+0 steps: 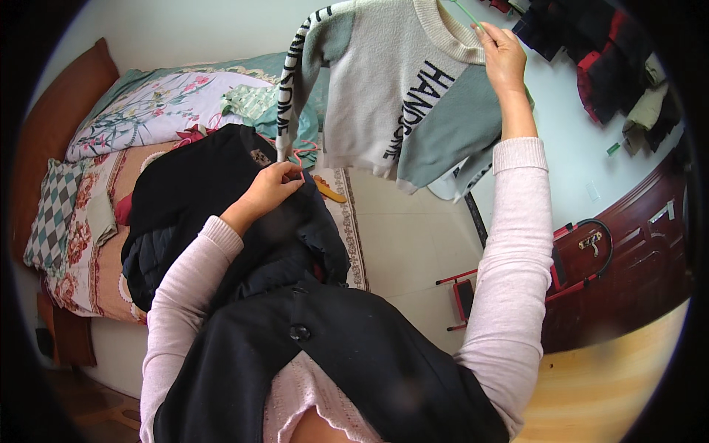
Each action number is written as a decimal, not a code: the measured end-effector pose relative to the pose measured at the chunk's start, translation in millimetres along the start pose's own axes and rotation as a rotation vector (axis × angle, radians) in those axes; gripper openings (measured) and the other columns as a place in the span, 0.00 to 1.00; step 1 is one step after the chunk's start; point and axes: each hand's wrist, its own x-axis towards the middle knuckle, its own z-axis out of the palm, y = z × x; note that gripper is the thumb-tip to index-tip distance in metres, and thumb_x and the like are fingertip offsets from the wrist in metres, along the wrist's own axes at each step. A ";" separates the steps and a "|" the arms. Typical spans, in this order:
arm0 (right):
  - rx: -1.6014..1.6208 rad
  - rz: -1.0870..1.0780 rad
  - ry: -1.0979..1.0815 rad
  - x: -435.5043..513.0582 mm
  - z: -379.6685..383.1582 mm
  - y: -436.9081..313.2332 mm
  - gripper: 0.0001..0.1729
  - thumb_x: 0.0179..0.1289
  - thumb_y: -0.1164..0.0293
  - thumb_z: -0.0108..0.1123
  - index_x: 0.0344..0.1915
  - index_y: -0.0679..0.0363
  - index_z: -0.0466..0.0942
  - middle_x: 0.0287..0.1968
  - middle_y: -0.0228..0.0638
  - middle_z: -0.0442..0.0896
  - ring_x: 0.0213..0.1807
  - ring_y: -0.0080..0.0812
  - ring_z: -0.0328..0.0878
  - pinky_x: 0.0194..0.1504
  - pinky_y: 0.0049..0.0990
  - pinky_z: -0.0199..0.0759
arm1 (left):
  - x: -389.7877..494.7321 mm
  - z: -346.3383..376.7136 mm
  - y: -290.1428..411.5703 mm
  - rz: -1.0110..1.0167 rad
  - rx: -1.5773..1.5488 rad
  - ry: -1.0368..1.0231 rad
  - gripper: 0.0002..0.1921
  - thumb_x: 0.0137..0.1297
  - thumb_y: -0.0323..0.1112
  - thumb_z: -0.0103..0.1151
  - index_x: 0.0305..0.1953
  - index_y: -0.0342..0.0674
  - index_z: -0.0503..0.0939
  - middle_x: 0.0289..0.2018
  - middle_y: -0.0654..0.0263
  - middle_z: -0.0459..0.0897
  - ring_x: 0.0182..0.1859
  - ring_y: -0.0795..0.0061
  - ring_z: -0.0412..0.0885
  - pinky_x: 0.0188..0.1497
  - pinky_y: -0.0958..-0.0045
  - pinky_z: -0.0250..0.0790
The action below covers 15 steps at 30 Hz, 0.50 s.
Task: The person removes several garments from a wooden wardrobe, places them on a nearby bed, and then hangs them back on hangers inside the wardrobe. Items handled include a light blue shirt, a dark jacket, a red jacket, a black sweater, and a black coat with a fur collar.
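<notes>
My right hand (503, 58), raised at the upper right, grips a green hanger (468, 13) near the neckline of a grey and green knit sweater (376, 83). The sweater hangs with black lettering on its front and sleeve. Lower and to the left, my left hand (272, 188) pinches a thin pink-red hanger (299, 160) near the end of one sweater sleeve. Under this hand, dark garments (188, 183), one of them quilted, lie in a heap on the bed. Whether the pink-red hanger is inside a dark garment I cannot tell.
The bed (99, 266) holds a floral quilt (166, 105), a checked pillow (55, 210) and a yellow hanger (329, 190) at its edge. Dark clothes (598, 61) hang at the upper right. A red-framed folding object (463, 296) stands by the dark red door (637, 266).
</notes>
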 end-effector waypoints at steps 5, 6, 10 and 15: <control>-0.076 0.083 0.055 6.2 -15.7 -2.8 0.12 0.67 0.61 0.62 0.46 0.50 0.86 0.34 0.30 0.80 0.36 0.25 0.76 0.41 0.22 0.69 | 16.1 33.7 -8.4 -0.159 -0.100 0.005 0.18 0.67 0.37 0.62 0.51 0.30 0.78 0.36 0.64 0.84 0.37 0.76 0.80 0.41 0.75 0.74; -0.054 0.100 0.080 7.2 -18.6 -0.9 0.12 0.66 0.61 0.63 0.45 0.51 0.86 0.34 0.32 0.81 0.36 0.28 0.77 0.42 0.24 0.70 | 18.4 43.3 -7.8 -0.282 -0.181 -0.036 0.20 0.70 0.43 0.58 0.51 0.30 0.78 0.35 0.66 0.82 0.35 0.77 0.78 0.39 0.76 0.73; 0.100 0.213 0.086 6.5 -22.3 8.9 0.13 0.64 0.59 0.64 0.45 0.51 0.86 0.36 0.33 0.82 0.39 0.29 0.79 0.45 0.25 0.71 | 19.9 60.2 -4.9 -0.637 -0.887 -0.107 0.38 0.67 0.56 0.59 0.64 0.29 0.62 0.59 0.46 0.70 0.54 0.56 0.76 0.55 0.58 0.72; 0.322 0.338 0.104 -0.8 -14.6 17.6 0.12 0.66 0.63 0.64 0.46 0.53 0.86 0.35 0.28 0.82 0.36 0.20 0.75 0.42 0.21 0.70 | 34.7 58.6 -4.2 -0.584 -1.134 0.102 0.32 0.64 0.55 0.63 0.58 0.36 0.69 0.48 0.57 0.74 0.50 0.61 0.76 0.54 0.59 0.71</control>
